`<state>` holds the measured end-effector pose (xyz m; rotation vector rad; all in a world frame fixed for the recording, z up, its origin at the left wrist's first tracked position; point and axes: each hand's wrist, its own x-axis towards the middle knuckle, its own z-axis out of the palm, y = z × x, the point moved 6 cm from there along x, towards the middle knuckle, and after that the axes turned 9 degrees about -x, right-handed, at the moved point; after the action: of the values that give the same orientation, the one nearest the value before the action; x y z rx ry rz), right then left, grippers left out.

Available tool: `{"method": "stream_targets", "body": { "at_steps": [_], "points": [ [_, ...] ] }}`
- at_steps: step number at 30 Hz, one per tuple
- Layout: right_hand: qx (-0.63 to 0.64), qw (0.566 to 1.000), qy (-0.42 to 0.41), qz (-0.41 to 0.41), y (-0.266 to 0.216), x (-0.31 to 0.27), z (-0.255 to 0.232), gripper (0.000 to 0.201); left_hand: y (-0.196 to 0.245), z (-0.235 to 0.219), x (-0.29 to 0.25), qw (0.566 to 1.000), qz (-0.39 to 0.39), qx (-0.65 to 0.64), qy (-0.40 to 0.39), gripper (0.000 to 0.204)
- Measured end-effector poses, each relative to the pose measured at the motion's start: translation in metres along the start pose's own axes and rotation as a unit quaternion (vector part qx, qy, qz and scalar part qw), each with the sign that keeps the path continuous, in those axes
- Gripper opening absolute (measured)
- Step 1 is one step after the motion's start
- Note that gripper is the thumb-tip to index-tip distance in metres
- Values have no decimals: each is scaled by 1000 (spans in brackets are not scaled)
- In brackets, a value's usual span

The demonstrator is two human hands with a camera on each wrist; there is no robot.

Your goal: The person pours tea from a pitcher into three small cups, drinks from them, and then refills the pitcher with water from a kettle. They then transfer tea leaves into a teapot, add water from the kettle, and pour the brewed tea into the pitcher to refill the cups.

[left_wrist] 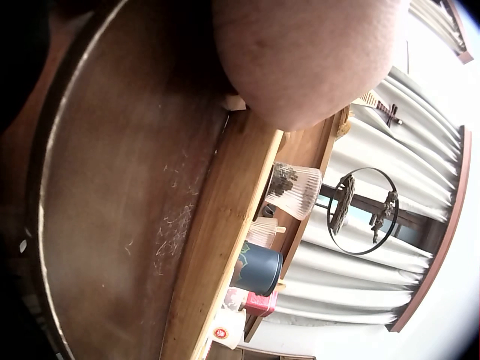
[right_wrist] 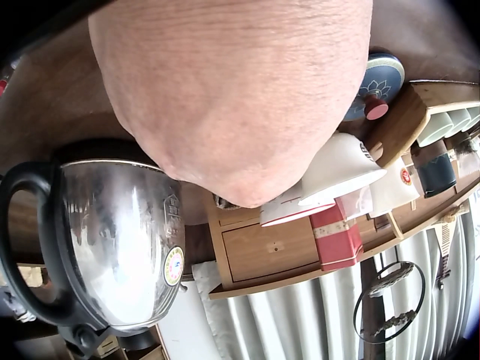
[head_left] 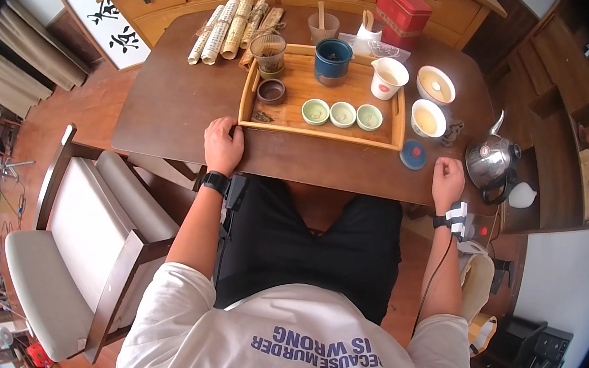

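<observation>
My left hand (head_left: 223,145) rests at the table's front, its fingers beside the near left corner of the wooden tray (head_left: 318,135). It holds nothing that shows; in the left wrist view the back of the hand (left_wrist: 307,60) hides its fingers. Loosely curled, my right hand (head_left: 448,180) lies on the table between a blue lid (head_left: 414,155) and a steel kettle (head_left: 487,162). On the tray stand three pale green cups (head_left: 343,115), a blue lidless pot (head_left: 332,62), a white pitcher (head_left: 389,79), a small dark cup (head_left: 271,92) and a ribbed glass (head_left: 268,53).
Two white bowls (head_left: 436,85) stand right of the tray. Behind it are rolled scrolls (head_left: 237,26), a glass with a wooden stick (head_left: 323,29) and a red box (head_left: 403,11). A small dark figurine (head_left: 453,132) sits near the kettle. A cushioned chair (head_left: 79,225) stands at the left.
</observation>
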<state>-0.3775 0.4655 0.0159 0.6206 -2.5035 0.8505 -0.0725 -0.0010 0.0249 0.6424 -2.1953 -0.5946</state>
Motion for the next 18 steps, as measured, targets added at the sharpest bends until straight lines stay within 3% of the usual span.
{"method": "stream_targets", "body": {
  "at_steps": [18],
  "points": [
    [1,1000,-2,-4,-3,-1,-2,8,0,0,-1,1000,6,-5,4,10]
  ]
}}
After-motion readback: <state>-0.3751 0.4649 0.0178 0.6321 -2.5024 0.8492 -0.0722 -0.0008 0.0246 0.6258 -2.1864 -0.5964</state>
